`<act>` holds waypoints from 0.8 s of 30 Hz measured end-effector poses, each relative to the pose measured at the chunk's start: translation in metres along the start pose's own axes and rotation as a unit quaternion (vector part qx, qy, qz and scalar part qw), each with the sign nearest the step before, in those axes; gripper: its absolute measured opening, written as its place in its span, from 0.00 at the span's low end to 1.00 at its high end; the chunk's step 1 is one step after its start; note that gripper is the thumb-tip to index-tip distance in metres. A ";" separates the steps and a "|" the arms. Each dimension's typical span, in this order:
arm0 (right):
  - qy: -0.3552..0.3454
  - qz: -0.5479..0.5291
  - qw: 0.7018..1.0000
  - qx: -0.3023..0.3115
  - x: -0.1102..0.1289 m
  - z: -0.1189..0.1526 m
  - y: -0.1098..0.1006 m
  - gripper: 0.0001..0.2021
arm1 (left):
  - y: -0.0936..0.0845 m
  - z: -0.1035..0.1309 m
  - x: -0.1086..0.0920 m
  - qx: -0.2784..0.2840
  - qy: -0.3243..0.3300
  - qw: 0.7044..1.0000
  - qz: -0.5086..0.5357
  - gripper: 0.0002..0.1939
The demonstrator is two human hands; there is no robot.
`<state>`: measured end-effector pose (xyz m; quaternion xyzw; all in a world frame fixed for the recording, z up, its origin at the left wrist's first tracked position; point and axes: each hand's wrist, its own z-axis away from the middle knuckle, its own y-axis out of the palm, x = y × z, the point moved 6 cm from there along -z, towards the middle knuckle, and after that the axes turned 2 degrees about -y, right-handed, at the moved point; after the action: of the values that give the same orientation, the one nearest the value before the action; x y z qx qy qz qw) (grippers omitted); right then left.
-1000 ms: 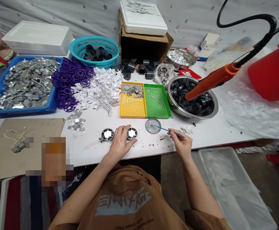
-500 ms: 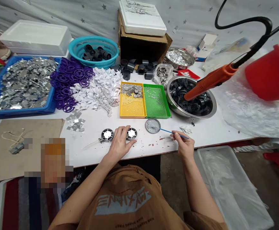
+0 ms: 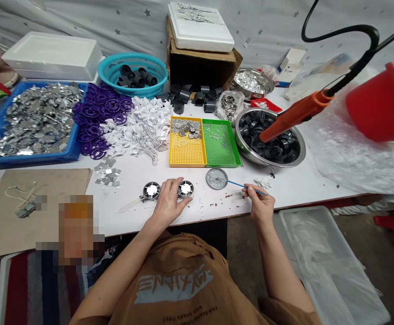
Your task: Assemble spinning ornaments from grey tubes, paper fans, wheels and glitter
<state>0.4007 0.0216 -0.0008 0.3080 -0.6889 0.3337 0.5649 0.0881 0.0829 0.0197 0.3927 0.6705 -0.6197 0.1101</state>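
My right hand (image 3: pixel 261 204) is closed round a thin blue stick (image 3: pixel 238 184). The stick's far tip rests in a small round dish (image 3: pixel 210 186) of clear, gel-like material. On the table, my left hand (image 3: pixel 168 201) lies over the space between two round black pieces with white, spoked centres. Its thumb and forefinger curve about the right round piece (image 3: pixel 185 189), steadying it. The left round piece (image 3: pixel 151 191) sits beside the back of that hand, with a thin pale strip (image 3: pixel 129 206) leading off to the left. What is under the palm is hidden.
Behind the dish stand a yellow tray (image 3: pixel 187 155) and a green tray (image 3: pixel 222 155) with small metal bits. A steel bowl (image 3: pixel 298 155) of black rings is at right, an orange tool (image 3: pixel 293 117) hanging over it. Purple rings (image 3: pixel 93 117) and white pieces (image 3: pixel 125 133) are heaped at left.
Both hands and the stick keep nearly the same places. The view has shifted very slightly.
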 end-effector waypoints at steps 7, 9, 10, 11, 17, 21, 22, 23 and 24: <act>0.130 -0.125 0.983 -0.041 -0.024 0.000 0.006 0.14 | 0.001 0.000 -0.001 0.002 0.007 1.000 0.005 0.28; 0.192 -0.177 0.964 -0.047 -0.034 0.001 0.009 0.16 | 0.001 0.001 -0.001 0.001 0.004 1.000 0.004 0.28; 0.212 -0.191 0.957 -0.047 -0.038 0.002 0.011 0.16 | 0.001 0.002 0.000 0.002 0.002 1.000 0.004 0.28; 0.225 -0.198 0.953 -0.046 -0.040 0.002 0.012 0.17 | 0.001 0.002 0.000 0.004 0.001 1.000 0.005 0.28; 0.267 -0.233 0.933 -0.057 -0.046 0.003 0.016 0.17 | 0.003 0.001 0.001 0.011 -0.008 1.000 0.004 0.29; 0.275 -0.244 0.927 -0.071 -0.046 0.003 0.016 0.15 | 0.004 0.001 0.001 0.007 -0.004 1.000 0.007 0.29; 0.275 -0.245 0.927 -0.074 -0.046 0.003 0.016 0.15 | 0.004 0.001 0.001 0.006 -0.004 1.000 0.008 0.29; 0.275 -0.245 0.927 -0.077 -0.046 0.003 0.016 0.15 | 0.003 0.001 0.001 0.006 -0.005 1.000 0.009 0.29; 0.274 -0.245 0.927 -0.080 -0.046 0.003 0.016 0.15 | 0.003 0.001 0.002 0.005 -0.006 1.000 0.009 0.29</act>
<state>0.3944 0.0305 -0.0481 0.3177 -0.4350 0.2003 0.8184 0.0885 0.0821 0.0158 0.3959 0.6630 -0.6244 0.1174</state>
